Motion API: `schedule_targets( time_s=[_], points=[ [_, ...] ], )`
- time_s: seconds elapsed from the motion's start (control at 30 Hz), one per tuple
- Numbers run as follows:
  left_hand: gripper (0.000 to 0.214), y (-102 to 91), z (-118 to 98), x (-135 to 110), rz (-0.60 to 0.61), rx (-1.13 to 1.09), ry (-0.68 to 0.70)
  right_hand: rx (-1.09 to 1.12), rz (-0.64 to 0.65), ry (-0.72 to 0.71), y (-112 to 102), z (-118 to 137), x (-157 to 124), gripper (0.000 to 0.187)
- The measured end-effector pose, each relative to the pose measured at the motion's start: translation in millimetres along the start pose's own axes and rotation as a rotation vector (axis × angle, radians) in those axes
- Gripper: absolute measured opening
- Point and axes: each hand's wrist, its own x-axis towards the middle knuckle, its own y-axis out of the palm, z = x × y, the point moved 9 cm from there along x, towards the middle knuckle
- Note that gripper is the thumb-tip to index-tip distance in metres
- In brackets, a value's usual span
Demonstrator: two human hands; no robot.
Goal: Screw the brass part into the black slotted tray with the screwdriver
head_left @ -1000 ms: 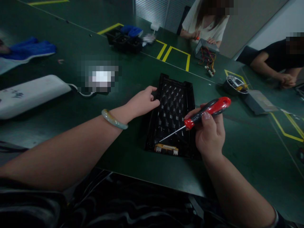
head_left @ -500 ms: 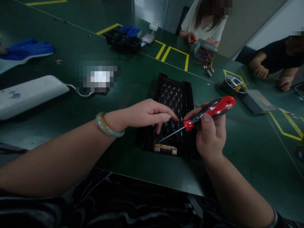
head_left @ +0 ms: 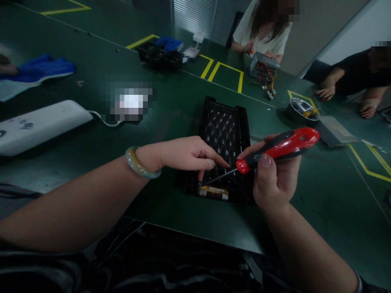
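A red-and-black screwdriver [head_left: 287,143] is gripped in my right hand [head_left: 275,187], its handle slanting up to the right. Its thin shaft runs down left, the tip at a small spot beside the left end of a yellowish circuit board [head_left: 213,191]. That board sits at the near end of a black plastic casing [head_left: 246,126] with a patterned inner surface. Over the casing's left side reaches my left hand [head_left: 191,155], fingers apart and pointing down into it, the index finger near the shaft. Whether those fingertips touch the casing, I cannot tell.
To the left lie a white power strip [head_left: 45,124] and blue gloves [head_left: 45,68]. A black divided tray [head_left: 159,57] stands farther back. Across the table, people sit near a metal box with wires [head_left: 264,67]; a round metal bowl [head_left: 302,110] is at right.
The screwdriver's handle has shifted right and slightly down, and its shaft lies flatter. My left hand has moved a little lower over the casing. The seated person at right has spread a hand.
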Motion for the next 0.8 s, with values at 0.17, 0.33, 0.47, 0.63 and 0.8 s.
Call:
schedule_targets(
  time_s=[0.17, 0.33, 0.47, 0.63, 0.8],
  points=[
    [0.041, 1.3, 2, 1, 0.001, -0.056, -0.011, 0.04, -0.025, -0.036, 0, 6, 0, 0.027],
    [0.041, 0.3, 0, 1, -0.015, -0.026, 0.007, 0.026, 0.007, -0.017, 2, 6, -1, 0.027],
    [0.041, -0.3, -1, 0, -0.022, -0.001, 0.008, 0.031, 0.015, -0.003, 2, 5, -2, 0.027],
    [0.04, -2.4, -3, -1, -0.046, -0.011, 0.032, 0.051, 0.013, -0.07, 3, 10, -2, 0.03],
    [0.04, 0.2, -3, -2, -0.014, -0.034, 0.051, 0.051, 0.054, -0.081, 4, 11, -2, 0.031]
  ],
)
